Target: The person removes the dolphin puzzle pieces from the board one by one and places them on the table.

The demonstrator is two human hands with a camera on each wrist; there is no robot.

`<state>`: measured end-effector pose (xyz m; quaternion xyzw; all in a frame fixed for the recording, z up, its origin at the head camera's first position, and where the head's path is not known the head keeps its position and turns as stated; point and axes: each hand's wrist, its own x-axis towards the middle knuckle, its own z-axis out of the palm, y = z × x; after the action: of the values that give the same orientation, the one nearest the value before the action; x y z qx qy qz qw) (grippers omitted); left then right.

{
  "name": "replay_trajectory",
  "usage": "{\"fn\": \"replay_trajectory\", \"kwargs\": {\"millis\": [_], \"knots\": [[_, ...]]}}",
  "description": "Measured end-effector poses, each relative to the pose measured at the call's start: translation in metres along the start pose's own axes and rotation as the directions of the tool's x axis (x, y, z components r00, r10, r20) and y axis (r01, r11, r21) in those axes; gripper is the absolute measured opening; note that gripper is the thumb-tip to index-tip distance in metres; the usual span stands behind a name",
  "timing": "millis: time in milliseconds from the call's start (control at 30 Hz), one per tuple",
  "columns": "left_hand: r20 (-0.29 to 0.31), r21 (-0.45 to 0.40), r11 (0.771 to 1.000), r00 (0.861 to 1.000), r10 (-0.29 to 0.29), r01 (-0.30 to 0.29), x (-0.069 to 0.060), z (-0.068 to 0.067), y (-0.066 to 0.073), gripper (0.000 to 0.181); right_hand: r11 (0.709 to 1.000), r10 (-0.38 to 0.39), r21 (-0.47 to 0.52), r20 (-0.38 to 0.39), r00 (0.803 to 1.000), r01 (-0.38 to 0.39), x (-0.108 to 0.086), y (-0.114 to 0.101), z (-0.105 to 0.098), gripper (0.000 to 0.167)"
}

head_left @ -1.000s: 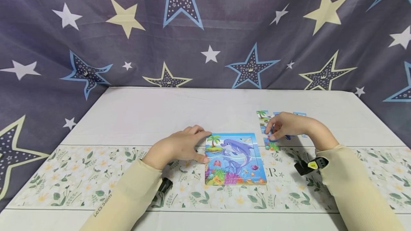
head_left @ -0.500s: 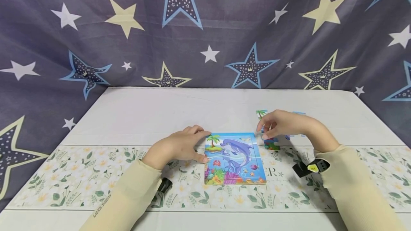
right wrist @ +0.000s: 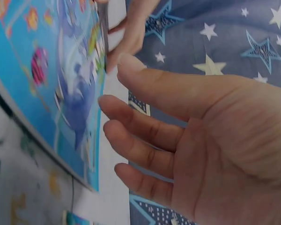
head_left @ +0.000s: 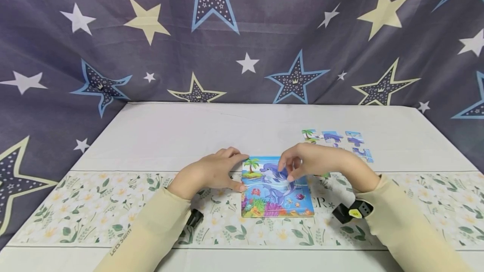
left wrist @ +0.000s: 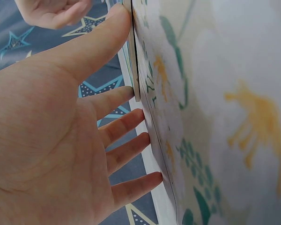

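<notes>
A square dolphin puzzle board (head_left: 277, 211) lies flat on the table, printed with a palm tree, a crab and coral. My left hand (head_left: 211, 173) rests at its left side, the thumb against the edge and the index finger at the top left corner. In the left wrist view the fingers (left wrist: 122, 157) are straight and spread. Over the board's upper right part hovers my right hand (head_left: 315, 158), its fingers loosely bent. The right wrist view shows the thumb (right wrist: 154, 84) apart from the fingers and nothing between them.
Several jigsaw pieces lie to the right of the board at the back, among them a dolphin piece (head_left: 332, 137), a palm tree piece (head_left: 309, 133) and a blue piece (head_left: 364, 153). My right arm partly hides them. A star-patterned curtain (head_left: 242, 37) hangs behind the table (head_left: 211, 125).
My right hand has moved left from the loose jigsaw pieces to above the puzzle board, uncovering several pieces. The left hand and the board stay in place.
</notes>
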<state>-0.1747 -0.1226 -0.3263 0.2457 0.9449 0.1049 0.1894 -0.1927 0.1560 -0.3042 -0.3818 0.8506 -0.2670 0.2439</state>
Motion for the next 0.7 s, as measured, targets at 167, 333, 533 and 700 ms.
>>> {"fn": "replay_trajectory", "kwargs": {"millis": [167,333,533,700], "knots": [[-0.006,0.005,1.0,1.0,0.0,0.0,0.001,0.0,0.0,0.086,0.999,-0.035,-0.007,0.027,0.999,0.035,0.006,-0.009,0.009,0.017],[-0.005,0.011,1.0,1.0,-0.007,0.007,0.001,0.0,0.0,0.086,1.0,-0.011,0.01,0.047,0.999,0.011,0.011,-0.015,0.018,0.018],[-0.005,0.013,1.0,1.0,-0.002,0.002,0.001,0.0,-0.001,0.087,1.0,0.022,-0.002,0.059,0.998,-0.022,0.013,-0.021,0.024,0.023],[-0.006,0.007,1.0,1.0,0.0,0.0,0.001,0.0,-0.001,0.086,0.998,0.047,-0.045,0.06,0.997,-0.044,0.015,-0.024,0.029,0.027]]}}
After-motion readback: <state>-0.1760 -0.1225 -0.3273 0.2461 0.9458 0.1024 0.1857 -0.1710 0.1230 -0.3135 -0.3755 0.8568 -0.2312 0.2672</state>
